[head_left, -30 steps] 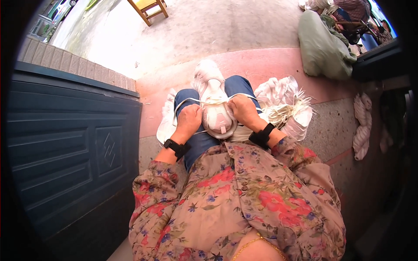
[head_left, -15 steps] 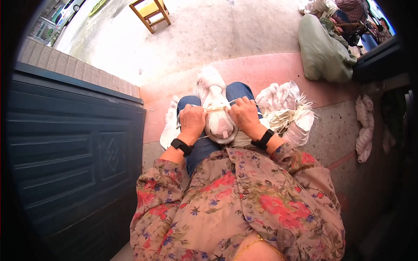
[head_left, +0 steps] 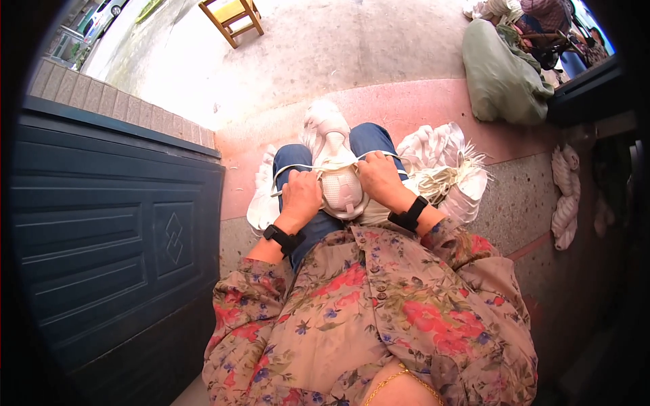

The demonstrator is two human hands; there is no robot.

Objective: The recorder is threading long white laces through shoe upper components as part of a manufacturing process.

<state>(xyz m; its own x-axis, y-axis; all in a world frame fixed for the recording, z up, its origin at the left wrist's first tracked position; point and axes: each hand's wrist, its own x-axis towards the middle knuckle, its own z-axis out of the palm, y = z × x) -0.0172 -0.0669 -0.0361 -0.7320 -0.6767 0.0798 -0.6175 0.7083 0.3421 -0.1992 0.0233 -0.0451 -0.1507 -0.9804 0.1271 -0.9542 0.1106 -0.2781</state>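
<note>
Between my knees rests a white shoe [head_left: 342, 191], its mesh toe turned toward me. A pale shoelace [head_left: 332, 168] runs across the shoe's top, with loose ends lying over both thighs. My left hand [head_left: 301, 197] is closed on the lace at the shoe's left side. On the right side my right hand [head_left: 382, 177] pinches the lace, knuckles up. Both hands stay apart, close beside the lace holes. The fingertips are partly hidden. Beyond the held shoe, more white footwear [head_left: 325, 123] sits between my knees.
White shoes [head_left: 433, 149] with a bunch of pale laces [head_left: 440, 186] lie right of my legs; more white shoes [head_left: 263, 206] are at the left. A dark blue panelled door [head_left: 101, 223] stands left. Ahead are a wooden stool [head_left: 231, 17] and a green sack [head_left: 504, 78].
My left hand has shifted slightly down and toward me, and a lace loop now stands out over the left knee. My right hand has barely moved; it still grips the lace.
</note>
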